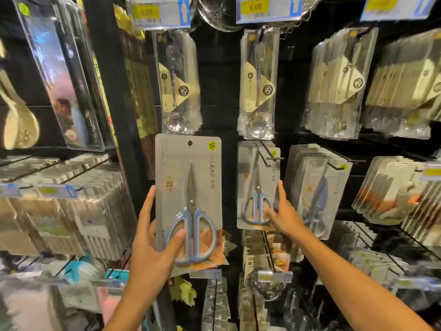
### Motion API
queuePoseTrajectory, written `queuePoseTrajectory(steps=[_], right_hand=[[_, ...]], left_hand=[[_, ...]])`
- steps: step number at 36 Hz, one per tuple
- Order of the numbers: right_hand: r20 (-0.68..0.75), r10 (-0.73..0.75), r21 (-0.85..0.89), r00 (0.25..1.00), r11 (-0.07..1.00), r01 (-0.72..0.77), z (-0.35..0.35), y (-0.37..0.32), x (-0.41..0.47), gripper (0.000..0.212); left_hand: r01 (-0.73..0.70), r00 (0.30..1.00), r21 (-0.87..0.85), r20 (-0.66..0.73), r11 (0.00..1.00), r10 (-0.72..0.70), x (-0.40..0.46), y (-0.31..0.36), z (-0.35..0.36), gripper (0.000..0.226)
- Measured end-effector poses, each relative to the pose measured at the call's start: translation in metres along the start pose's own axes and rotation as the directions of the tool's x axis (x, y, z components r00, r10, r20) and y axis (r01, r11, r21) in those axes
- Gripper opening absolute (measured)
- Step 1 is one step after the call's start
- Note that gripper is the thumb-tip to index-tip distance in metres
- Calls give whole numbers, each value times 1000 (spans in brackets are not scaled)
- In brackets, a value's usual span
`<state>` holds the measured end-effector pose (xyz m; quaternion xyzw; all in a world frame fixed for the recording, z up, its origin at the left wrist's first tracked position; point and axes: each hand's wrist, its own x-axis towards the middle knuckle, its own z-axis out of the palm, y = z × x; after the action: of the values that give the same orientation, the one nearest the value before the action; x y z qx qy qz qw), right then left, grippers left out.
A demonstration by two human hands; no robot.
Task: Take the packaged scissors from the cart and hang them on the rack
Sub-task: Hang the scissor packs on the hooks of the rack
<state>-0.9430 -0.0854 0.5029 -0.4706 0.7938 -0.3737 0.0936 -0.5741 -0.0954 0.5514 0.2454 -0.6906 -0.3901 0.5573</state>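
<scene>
A pack of blue-handled scissors (188,187) on a grey card is held upright in front of the black rack. My left hand (152,244) grips its lower left edge, thumb across the handles. Its hang hole at the top is free of any hook. To the right, a stack of the same scissors packs (257,185) hangs on a black hook (272,158). My right hand (284,211) holds the lower right edge of the front hanging pack, thumb on its face and fingers up its side.
More scissors packs (317,187) hang further right. Bagged spoons (259,82) hang above under yellow price tags (255,7). A black upright post (112,91) stands left of the held pack. Packed goods fill the shelves on the left and below.
</scene>
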Motion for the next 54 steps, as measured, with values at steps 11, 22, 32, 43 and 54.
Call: queuePoseTrajectory(steps=[11, 22, 32, 43, 54], right_hand=[[90, -326, 467, 941, 848, 249, 11, -41, -82, 46], [44, -393, 701, 918, 668, 252, 1, -81, -120, 68], [-10, -317, 632, 948, 733, 252, -4, -50, -132, 68], [-84, -227, 567, 970, 789, 234, -25, -11, -135, 67], [-43, -183, 526, 982, 832, 178, -23, 7, -136, 70]], left_hand=[[7, 1000, -40, 28, 999, -6, -1, -4, 13, 93], [14, 994, -128, 108, 992, 0, -2, -8, 42, 96], [128, 961, -91, 258, 988, -101, 5, -31, 54, 97], [199, 887, 14, 423, 980, -186, 10, -39, 98, 109], [220, 875, 9, 440, 976, -201, 4, -45, 111, 106]])
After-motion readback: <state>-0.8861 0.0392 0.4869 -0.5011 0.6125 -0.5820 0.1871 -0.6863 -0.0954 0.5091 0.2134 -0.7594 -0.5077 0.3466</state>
